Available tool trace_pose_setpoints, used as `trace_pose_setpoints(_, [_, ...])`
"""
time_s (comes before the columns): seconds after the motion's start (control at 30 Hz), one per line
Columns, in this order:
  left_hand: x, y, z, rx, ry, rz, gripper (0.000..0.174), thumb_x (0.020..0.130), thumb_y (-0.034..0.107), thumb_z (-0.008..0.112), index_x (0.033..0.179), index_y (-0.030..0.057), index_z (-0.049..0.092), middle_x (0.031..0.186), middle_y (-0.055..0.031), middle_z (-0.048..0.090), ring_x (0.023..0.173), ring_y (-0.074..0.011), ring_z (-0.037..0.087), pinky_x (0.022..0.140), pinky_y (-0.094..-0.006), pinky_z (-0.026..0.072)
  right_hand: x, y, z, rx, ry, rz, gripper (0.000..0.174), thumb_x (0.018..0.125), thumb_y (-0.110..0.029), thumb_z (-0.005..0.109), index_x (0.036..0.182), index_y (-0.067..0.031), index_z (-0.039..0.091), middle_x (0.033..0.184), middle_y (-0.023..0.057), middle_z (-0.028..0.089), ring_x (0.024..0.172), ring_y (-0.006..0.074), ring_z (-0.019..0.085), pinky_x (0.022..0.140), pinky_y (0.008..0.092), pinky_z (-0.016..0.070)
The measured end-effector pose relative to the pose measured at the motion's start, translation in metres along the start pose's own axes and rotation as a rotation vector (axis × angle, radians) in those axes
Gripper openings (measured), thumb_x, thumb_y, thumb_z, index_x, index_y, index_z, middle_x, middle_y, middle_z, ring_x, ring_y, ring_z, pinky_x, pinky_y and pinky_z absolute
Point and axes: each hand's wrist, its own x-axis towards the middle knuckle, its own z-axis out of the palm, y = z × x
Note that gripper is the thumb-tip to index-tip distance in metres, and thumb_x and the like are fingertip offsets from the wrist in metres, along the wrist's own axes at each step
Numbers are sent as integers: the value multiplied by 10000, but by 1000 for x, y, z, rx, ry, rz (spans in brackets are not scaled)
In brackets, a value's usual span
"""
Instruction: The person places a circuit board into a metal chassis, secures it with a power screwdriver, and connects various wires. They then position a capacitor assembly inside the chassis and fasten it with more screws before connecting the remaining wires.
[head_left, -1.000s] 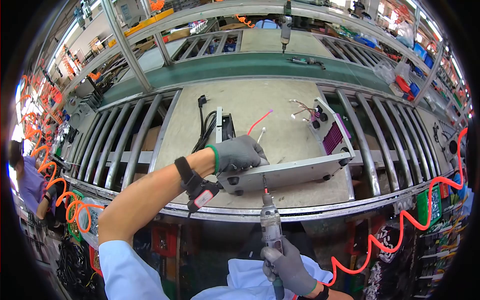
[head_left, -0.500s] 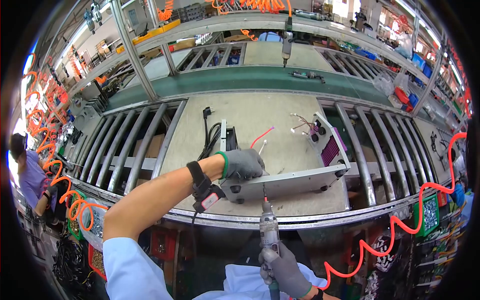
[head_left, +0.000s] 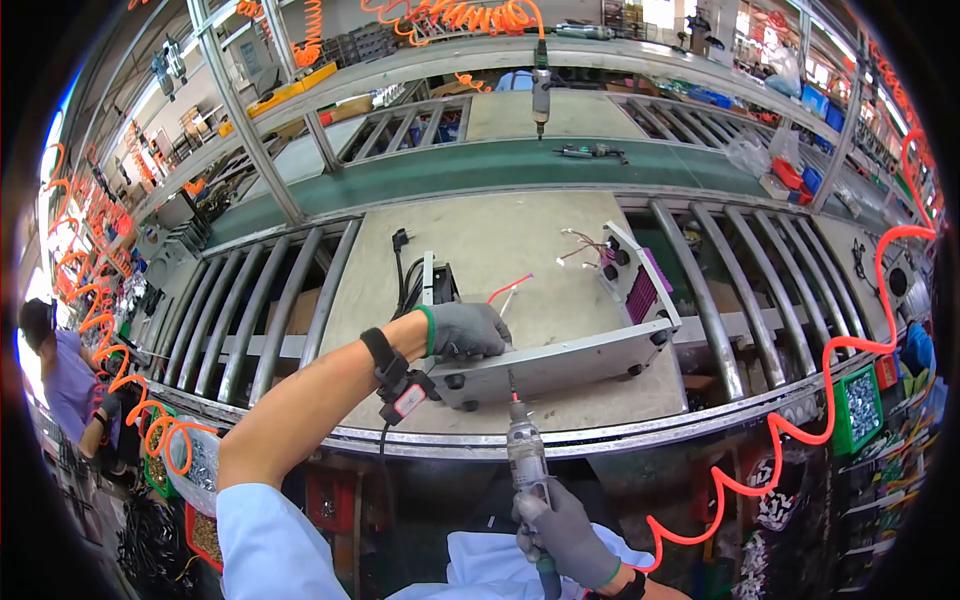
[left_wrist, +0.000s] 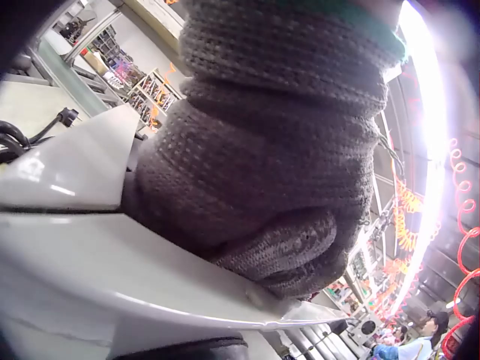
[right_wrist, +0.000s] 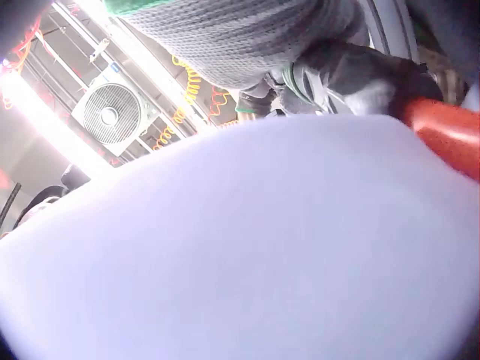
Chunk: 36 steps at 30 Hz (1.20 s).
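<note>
A grey metal casing [head_left: 560, 366] with black feet lies on the pale board, its long side facing the person. My gloved left hand [head_left: 466, 330] grips the casing's upper edge near its left end; in the left wrist view the curled fingers of the hand [left_wrist: 262, 180] lie along the edge of the light panel [left_wrist: 150, 262]. My gloved right hand [head_left: 568, 532] holds a power screwdriver [head_left: 526, 452] upright below, its bit pointing at the casing's side. Whether the tip touches is unclear. In the right wrist view pale cloth [right_wrist: 240, 240] covers most of the picture.
Metal rollers [head_left: 285, 310] flank the board [head_left: 520, 225] on both sides. A black cable [head_left: 402, 265] lies behind the casing's left end. An orange coiled hose [head_left: 780, 425] runs at the right, near a green bin [head_left: 856, 408]. Another screwdriver [head_left: 541, 95] hangs above the green belt [head_left: 450, 165].
The head view has shifted, so the whole scene sits slightly further left. My left hand still grips the casing, and my right hand still holds the screwdriver at its side.
</note>
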Motion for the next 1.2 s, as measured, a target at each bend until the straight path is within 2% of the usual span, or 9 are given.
trace_pose_setpoints(0.07, [-5,5,2,60,37,-24,274,894,244,688,1058,32,747,697,-33,631,570,-113,555,517,-296,438,-1,3,-6,-41,6,-24,351,957,-308,686,1136,-44,537,761,36,563,534,103,567,462,273,472])
trace_pose_setpoints(0.17, [-4,-10,36,232,903,606,258,906,231,694,1032,10,733,757,-87,672,655,-166,642,607,-309,502,-6,11,-32,-143,-14,-62,397,934,-312,726,1142,-31,539,771,44,584,548,95,575,479,270,477])
trace_pose_setpoints(0.3, [-65,29,90,-29,775,557,142,890,132,713,980,22,710,901,-147,724,841,-264,719,736,-352,554,-17,30,-69,-243,99,-43,404,901,-289,768,1121,-26,556,772,39,592,554,83,573,477,271,474])
trace_pose_setpoints(0.37, [-37,9,136,83,819,630,141,883,131,725,994,44,718,891,-138,710,812,-296,696,715,-379,550,-20,33,-83,-241,148,-2,408,887,-285,770,1121,-25,560,774,38,592,551,85,576,474,273,474])
trace_pose_setpoints(0.47, [1,-8,183,111,843,481,141,880,156,730,995,75,730,865,-123,686,785,-316,677,695,-403,544,-21,46,-99,-222,206,8,413,873,-280,768,1130,-30,563,775,36,591,544,88,575,474,272,473])
trace_pose_setpoints(0.77, [46,-11,212,279,901,387,126,907,214,675,964,110,717,847,-129,653,720,-307,666,677,-436,545,-26,43,-109,-173,229,-29,349,881,-225,749,1112,-42,563,773,35,590,533,101,583,465,281,471])
trace_pose_setpoints(0.87, [36,-2,205,-334,783,407,141,965,178,647,945,46,692,799,-63,633,669,-179,624,616,-355,522,-26,44,-108,-226,202,-60,388,861,-234,775,1122,-34,569,784,32,595,549,88,580,479,274,474])
trace_pose_setpoints(0.97, [18,4,192,-1117,309,106,175,1019,182,584,1008,19,648,782,-28,597,650,-100,552,567,-265,462,-22,59,-110,-324,181,-108,543,870,-354,790,1246,-35,563,899,58,633,755,111,617,686,302,518])
trace_pose_setpoints(1.2, [8,-15,203,-1377,117,241,202,1042,231,578,976,40,590,735,-21,526,579,-83,435,535,-221,374,-19,53,-104,-359,102,-48,575,866,-385,790,1262,-33,565,975,82,668,873,148,638,804,325,515])
